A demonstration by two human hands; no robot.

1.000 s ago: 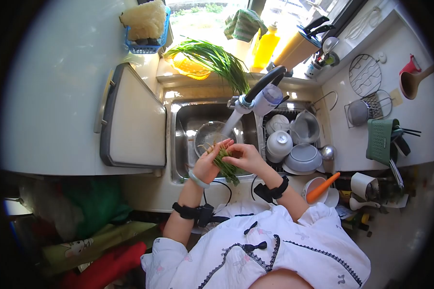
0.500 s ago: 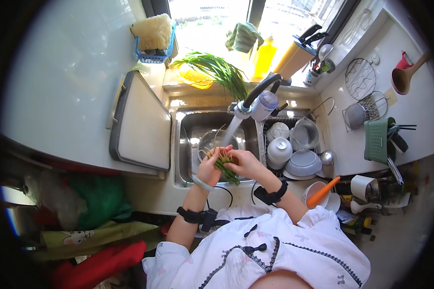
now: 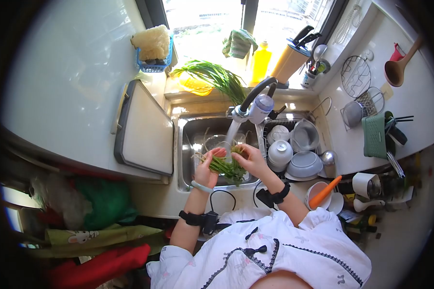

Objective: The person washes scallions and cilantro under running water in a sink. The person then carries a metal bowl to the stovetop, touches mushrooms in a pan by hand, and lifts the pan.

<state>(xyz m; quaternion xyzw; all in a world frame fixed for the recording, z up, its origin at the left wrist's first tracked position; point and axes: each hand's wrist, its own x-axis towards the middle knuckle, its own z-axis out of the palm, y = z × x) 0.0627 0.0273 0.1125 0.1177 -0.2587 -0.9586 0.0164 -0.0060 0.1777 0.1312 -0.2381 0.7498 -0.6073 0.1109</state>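
My left hand [image 3: 208,169] is wrapped round a bunch of leafy greens [image 3: 228,169] with pale roots on its left side. My right hand [image 3: 250,159] has its fingers pressed together on part of the greens, a little to the right. Both hands are over the front of the metal sink [image 3: 185,139]. Water streams from the black faucet [image 3: 253,94] just behind the greens. Below the stream, a clear bowl [image 3: 211,143] in the sink is partly hidden.
A dish rack right of the sink holds stacked bowls [image 3: 304,164]. Left stands a cutting board [image 3: 147,130]. Long green stalks [image 3: 217,79] lie over a yellow basket [image 3: 193,85] on the sill. A carrot [image 3: 325,192] rests on a bowl at the front right.
My hands have moved apart slightly, and the greens are spread wider between them. My right hand now has some greens raised near the water stream. The camera view has shifted.
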